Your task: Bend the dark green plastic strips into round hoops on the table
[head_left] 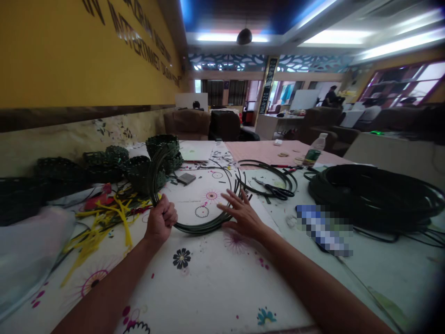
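Observation:
My left hand (162,219) is wrapped round the left side of a coil of dark green plastic strips (200,228), which is tilted up from the table. At the coil's right side, my right hand (241,213) has its fingers spread, close to the cut strip ends; whether it touches them I cannot tell. Another loose loop of dark strips (259,163) lies just beyond my right hand, with black-handled scissors (278,191) across it. Behind the coil stand dark green woven baskets (162,144), and a small grey block (187,178) rests on the table.
Yellow strips (118,213) lie in a tangle left of my left hand, by a translucent plastic bag (31,260). A large dark coil (375,195) occupies the right side, with a plastic bottle (315,149) behind it. A blurred-out blue item (323,230) lies nearer me.

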`<state>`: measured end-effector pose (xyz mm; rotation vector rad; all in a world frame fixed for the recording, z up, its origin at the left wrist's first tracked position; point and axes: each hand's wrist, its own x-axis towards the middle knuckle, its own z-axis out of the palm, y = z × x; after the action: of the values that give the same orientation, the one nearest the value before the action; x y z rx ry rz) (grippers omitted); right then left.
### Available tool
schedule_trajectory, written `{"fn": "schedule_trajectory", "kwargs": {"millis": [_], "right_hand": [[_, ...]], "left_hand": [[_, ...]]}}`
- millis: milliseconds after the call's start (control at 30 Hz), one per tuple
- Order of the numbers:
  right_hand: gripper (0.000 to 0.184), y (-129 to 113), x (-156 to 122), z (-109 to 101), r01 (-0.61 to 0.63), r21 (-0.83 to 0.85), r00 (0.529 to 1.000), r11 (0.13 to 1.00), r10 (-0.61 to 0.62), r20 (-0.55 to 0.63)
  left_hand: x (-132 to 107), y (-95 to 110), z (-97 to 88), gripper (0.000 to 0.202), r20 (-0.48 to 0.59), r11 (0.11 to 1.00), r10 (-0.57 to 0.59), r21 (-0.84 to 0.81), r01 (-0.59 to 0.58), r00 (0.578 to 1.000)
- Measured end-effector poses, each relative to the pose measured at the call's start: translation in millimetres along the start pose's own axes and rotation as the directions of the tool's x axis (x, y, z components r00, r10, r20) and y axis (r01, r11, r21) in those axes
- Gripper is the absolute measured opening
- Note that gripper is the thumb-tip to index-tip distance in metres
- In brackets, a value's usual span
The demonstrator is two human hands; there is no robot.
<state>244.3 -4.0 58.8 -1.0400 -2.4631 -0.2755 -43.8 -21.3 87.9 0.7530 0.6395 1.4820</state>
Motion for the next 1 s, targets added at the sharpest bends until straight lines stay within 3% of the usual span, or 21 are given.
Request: {"fn": "schedule_trajectory", "kwargs": {"millis": [67, 167, 267, 367, 467, 567, 767, 1000], "right_hand": [[0.064, 4.4, -1.8, -3.5, -0.148, 0.012, 0.972, 0.989, 0.148, -0.181], [0.078, 16.3, -4.3, -2.9, -0.400, 0.148, 0.829, 0.905, 0.426, -0.364], [0.083, 31.9, -7.8, 6.5, -0.499, 0.357, 0.701, 0.790, 0.610, -0.369], [0.077, 43.4, -11.5, 17.4, -0.504, 0.503, 0.650, 0.702, 0.692, -0.314], [0.073, 48.1, -13.0, 24.4, -0.457, 0.612, 0.638, 0.646, 0.717, -0.281], [0.075, 48.9, -11.8, 29.1, -0.433, 0.735, 0.633, 0.523, 0.756, -0.165], [0.079, 40.6, -4.2, 34.8, -0.390, 0.904, 0.712, 0.175, 0.680, 0.176], [0.072, 22.1, -0.8, 29.1, -0.362, 0.931, 0.766, -0.033, 0.559, 0.318]], "left_hand": [[-2.0, -0.5, 2.5, 0.050, -0.001, 1.000, 0.021, 0.009, -0.021, 1.000], [-5.1, -0.5, 6.7, 0.050, -0.009, 0.999, 0.048, 0.018, -0.048, 0.999], [-7.1, -0.9, 9.4, 0.050, -0.028, 0.997, 0.071, 0.017, -0.070, 0.997], [-7.5, -1.8, 9.8, 0.050, -0.046, 0.997, 0.079, -0.002, -0.079, 0.996], [-7.4, -3.1, 9.5, 0.050, -0.050, 0.998, 0.066, -0.015, -0.067, 0.997], [-7.5, -4.1, 9.6, 0.049, -0.057, 0.998, 0.061, -0.020, -0.063, 0.996], [-7.3, -5.2, 9.6, 0.052, -0.093, 0.996, 0.092, -0.012, -0.093, 0.991], [-6.7, -8.4, 7.7, 0.052, -0.105, 0.997, 0.049, -0.050, -0.055, 0.993]]}}
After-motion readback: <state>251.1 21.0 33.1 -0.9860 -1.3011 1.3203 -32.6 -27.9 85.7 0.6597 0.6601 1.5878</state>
